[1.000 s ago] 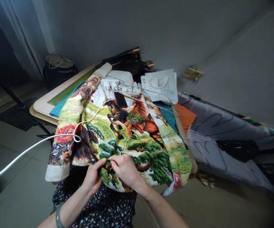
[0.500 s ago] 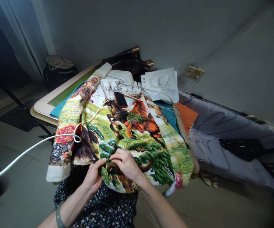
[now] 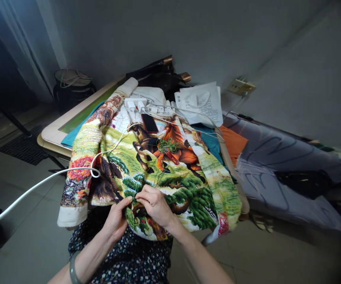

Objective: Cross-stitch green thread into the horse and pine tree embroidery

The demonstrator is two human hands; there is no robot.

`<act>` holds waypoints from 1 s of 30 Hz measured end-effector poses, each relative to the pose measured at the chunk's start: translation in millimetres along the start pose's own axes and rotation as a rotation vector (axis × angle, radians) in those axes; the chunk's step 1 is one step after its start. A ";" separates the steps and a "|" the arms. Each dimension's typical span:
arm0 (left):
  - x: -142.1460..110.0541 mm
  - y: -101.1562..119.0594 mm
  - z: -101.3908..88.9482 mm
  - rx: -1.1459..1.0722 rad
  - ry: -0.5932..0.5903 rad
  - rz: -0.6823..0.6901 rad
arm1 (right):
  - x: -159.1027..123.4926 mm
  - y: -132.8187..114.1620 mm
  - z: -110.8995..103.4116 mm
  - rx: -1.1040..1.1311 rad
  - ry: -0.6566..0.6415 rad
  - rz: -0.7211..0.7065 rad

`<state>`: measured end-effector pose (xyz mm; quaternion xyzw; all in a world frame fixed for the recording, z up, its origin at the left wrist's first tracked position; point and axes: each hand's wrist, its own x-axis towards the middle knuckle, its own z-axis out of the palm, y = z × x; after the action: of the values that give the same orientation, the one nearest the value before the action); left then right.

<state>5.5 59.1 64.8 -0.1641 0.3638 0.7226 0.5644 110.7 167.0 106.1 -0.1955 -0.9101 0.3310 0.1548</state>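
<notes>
A large cross-stitch cloth (image 3: 118, 140) with galloping horses and green trees drapes over the table and down to my lap, its left and right sides rolled. My left hand (image 3: 117, 219) grips the cloth's near edge, thumb on top and the fingers hidden underneath. Just right of that thumb, my right hand (image 3: 154, 205) is closed in a pinch against the stitched surface; whatever is between its fingertips is too small to make out. Farther up lies a tangle of green thread (image 3: 168, 146) on the red-brown horse.
A phone (image 3: 149, 123) rests on the cloth below a white power strip (image 3: 136, 103) with plugged-in chargers. A white cable (image 3: 40, 189) loops in from the left. White paper bags (image 3: 200, 104) lie at the table's back right. A wall socket (image 3: 241, 86) is beyond.
Both hands stay at the same spot on the cloth. The right hand's fingers have shifted very slightly left, nearer the left thumb.
</notes>
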 end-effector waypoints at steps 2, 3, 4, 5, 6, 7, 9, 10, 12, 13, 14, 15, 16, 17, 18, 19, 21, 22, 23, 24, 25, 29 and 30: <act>-0.1 0.5 0.5 -0.004 0.001 -0.002 | 0.8 -0.7 -1.2 -0.013 -0.007 -0.018; -0.5 0.7 0.8 -0.005 0.002 -0.002 | 1.0 -1.0 -2.3 -0.020 -0.017 -0.020; -0.9 0.9 1.2 -0.004 0.005 -0.003 | 0.9 -1.3 -3.5 -0.030 -0.029 -0.015; -1.4 1.0 1.5 -0.002 0.007 -0.003 | 0.6 -1.6 -4.8 -0.045 -0.042 -0.006; -2.0 1.0 1.8 0.000 0.009 -0.004 | 0.0 -2.1 -5.9 -0.069 -0.057 0.005; -2.5 1.0 2.1 0.001 0.011 -0.006 | -0.8 -2.8 -6.6 -0.101 -0.070 0.014; -3.1 1.0 2.3 0.002 0.011 -0.013 | -2.5 -5.0 -6.8 -0.176 -0.082 0.029; -3.2 0.9 2.2 0.002 0.010 -0.014 | -3.1 -6.8 -6.1 -0.207 -0.079 0.034; -2.9 0.8 1.8 -0.005 0.004 -0.009 | -3.3 -11.9 -3.7 -0.235 -0.058 0.041; -2.6 0.6 1.3 -0.009 0.000 -0.006 | -3.0 -15.1 -2.0 -0.231 -0.045 0.043; -2.2 0.4 0.6 -0.013 -0.003 -0.003 | -2.4 -18.5 0.1 -0.225 -0.037 0.041; -1.8 0.1 -0.4 -0.018 -0.005 -0.001 | -1.6 -22.0 2.8 -0.227 -0.036 0.038; -1.5 -0.3 -1.5 -0.021 -0.008 0.001 | -0.7 -25.2 6.1 -0.247 -0.042 0.034; -1.3 -0.7 -2.7 -0.023 -0.012 0.002 | 0.2 -28.1 10.1 -0.285 -0.049 0.035; -1.2 -1.0 -3.9 -0.023 -0.016 0.002 | 0.9 -30.7 14.5 -0.337 -0.052 0.040; -1.4 -1.2 -4.9 -0.025 -0.018 0.002 | 1.3 -33.0 18.7 -0.391 -0.043 0.046; -2.7 -0.9 -5.8 -0.036 -0.008 0.008 | 0.2 -38.3 23.4 -0.432 0.018 0.019; -3.8 -0.4 -5.4 -0.044 -0.001 0.011 | -1.8 -41.9 21.8 -0.386 0.059 -0.025; -5.1 0.4 -4.4 -0.052 0.004 0.011 | -4.8 -46.2 16.6 -0.287 0.096 -0.083; -6.6 1.2 -2.9 -0.060 0.006 0.009 | -8.7 -51.4 7.5 -0.148 0.128 -0.145; -8.1 2.0 -0.8 -0.066 0.007 0.005 | -13.1 -57.1 -4.8 0.003 0.161 -0.196; -11.1 3.8 8.6 -0.069 0.017 -0.018 | -23.8 -70.8 -56.1 0.202 0.359 -0.201; -10.8 3.8 9.9 -0.075 0.018 -0.021 | -22.5 -69.0 -60.0 0.146 0.373 -0.184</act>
<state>7.0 58.3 79.8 -0.1957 0.3396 0.7283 0.5621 137.6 140.6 192.3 -0.1578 -0.8535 0.3385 0.3635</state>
